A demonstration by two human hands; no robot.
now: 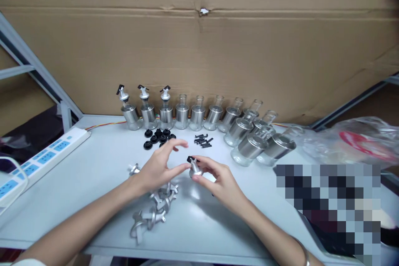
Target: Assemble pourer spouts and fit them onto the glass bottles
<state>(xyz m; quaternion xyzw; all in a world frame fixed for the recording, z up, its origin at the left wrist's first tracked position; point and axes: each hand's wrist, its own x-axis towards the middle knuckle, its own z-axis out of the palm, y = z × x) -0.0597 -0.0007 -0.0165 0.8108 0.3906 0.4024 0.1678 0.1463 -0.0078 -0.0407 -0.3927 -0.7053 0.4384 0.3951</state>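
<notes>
Between thumb and fingers, my right hand (220, 176) grips a silver pour spout (195, 168) that has a black flap on its tip. Next to it, my left hand (163, 160) has its fingers apart, the thumb reaching close to the spout's black flap; whether it touches I cannot tell. Under and in front of my left hand lie several loose silver pour spouts (152, 216). Beyond the hands are a cluster of black rubber stoppers (155, 138), partly hidden by my left fingers, and a small pile of black flap pieces (203, 140).
Along the back stand several glass bottles with steel sleeves (198, 115); three at the left carry spouts, such as this bottle (130, 115). More bottles (249, 148) crowd the right. A white power strip (46, 160) lies left; a clear plastic bag (352, 141) is at right.
</notes>
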